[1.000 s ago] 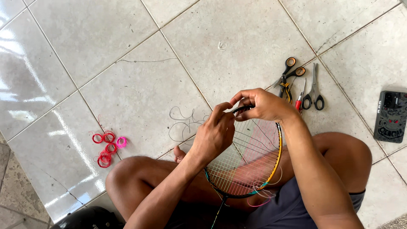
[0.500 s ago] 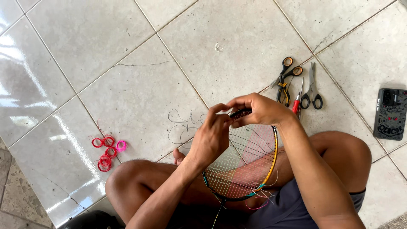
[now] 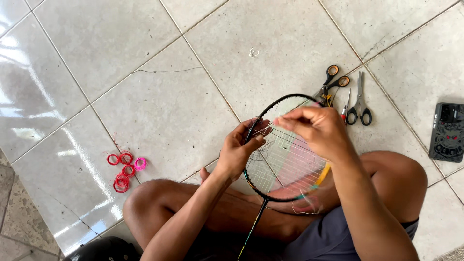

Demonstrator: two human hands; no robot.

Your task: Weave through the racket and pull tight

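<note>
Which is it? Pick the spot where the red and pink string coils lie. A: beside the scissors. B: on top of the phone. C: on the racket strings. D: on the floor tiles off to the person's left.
D: the string coils lie on the floor tiles to the person's left, well apart from the racket, the scissors and the phone.

I see glossy, smooth pale tiles (image 3: 145, 106) throwing back glare, with matt grout lines between them. The racket frame (image 3: 270, 108) looks like glossy black lacquer, yellow on its right edge, strung with thin pale strings (image 3: 285, 164). To the far right, both pairs of scissors (image 3: 358, 99) show bare metal blades and plastic handles. The coils (image 3: 124, 169) on the left look like shiny red and pink cord. My shorts (image 3: 333, 232) are matt grey cloth.
</note>
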